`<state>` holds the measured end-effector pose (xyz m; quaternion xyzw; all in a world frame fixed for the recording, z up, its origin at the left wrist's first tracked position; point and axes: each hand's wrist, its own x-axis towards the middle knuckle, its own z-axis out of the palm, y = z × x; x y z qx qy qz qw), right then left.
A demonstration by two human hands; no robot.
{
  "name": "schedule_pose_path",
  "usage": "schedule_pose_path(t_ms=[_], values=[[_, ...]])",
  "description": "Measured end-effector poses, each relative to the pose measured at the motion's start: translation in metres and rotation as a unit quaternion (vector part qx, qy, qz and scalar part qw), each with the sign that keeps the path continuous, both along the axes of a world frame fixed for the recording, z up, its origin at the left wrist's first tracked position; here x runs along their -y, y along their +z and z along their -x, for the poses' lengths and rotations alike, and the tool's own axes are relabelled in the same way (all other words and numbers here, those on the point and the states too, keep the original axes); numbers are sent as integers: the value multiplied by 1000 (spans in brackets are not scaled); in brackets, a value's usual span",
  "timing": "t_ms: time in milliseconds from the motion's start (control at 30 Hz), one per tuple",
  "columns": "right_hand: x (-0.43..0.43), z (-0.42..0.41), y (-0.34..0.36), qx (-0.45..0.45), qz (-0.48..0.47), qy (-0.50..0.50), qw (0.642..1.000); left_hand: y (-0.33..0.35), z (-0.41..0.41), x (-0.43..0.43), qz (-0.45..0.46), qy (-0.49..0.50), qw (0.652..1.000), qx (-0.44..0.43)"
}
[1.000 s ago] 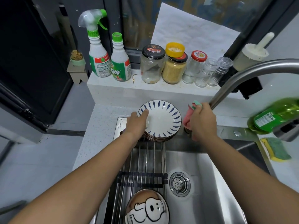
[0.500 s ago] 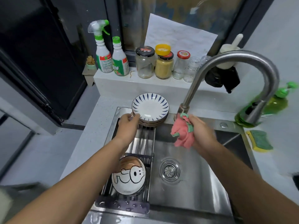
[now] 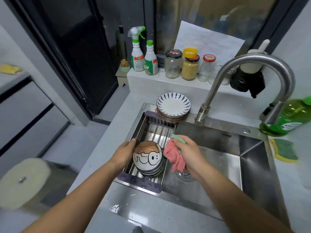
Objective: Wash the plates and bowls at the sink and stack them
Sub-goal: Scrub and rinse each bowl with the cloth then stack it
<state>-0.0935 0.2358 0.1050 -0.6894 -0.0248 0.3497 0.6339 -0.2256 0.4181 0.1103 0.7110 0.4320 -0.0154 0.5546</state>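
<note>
The bowls [image 3: 148,159] sit nested in a short stack on the near end of the rack [image 3: 152,130], which spans the left part of the sink [image 3: 223,158]. The top bowl is white inside with a cartoon figure drawn in black line and a brown band round the upper part; the ones beneath show dark, striped outsides. The left hand [image 3: 125,153] grips the stack's left side, thumb at the rim and fingers curled round the edge. The right hand [image 3: 186,151] is just right of the bowls, fingers closed round a bunched pink cloth [image 3: 175,157] with a green edge, which hangs above the drain [image 3: 185,173]. The plates [image 3: 173,106], white with dark blue rays round the rim, are stacked at the rack's far end, left of the tap [image 3: 252,64].
</note>
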Motion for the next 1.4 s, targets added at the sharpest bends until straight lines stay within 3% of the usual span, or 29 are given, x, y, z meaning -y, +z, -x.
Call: schedule_pose_path(t_ms=[100, 200, 400, 533, 1067, 1400], values=[[-16, 13, -8, 37, 53, 18, 998, -10, 12, 0, 105, -6, 994, 30], [-26, 24, -16, 57, 91, 39, 993, -26, 21, -3, 135, -46, 989, 43], [-34, 33, -33, 84, 122, 18, 989, -53, 38, -14, 75, -173, 978, 83], [-36, 32, -38, 90, 113, 17, 989, -64, 32, -22, 37, -208, 971, 112], [-40, 33, -39, 90, 57, -36, 994, -78, 27, -32, -27, -205, 965, 159], [-26, 23, 0, 24, -26, -61, 998, -27, 3, -24, 50, -157, 952, 258]])
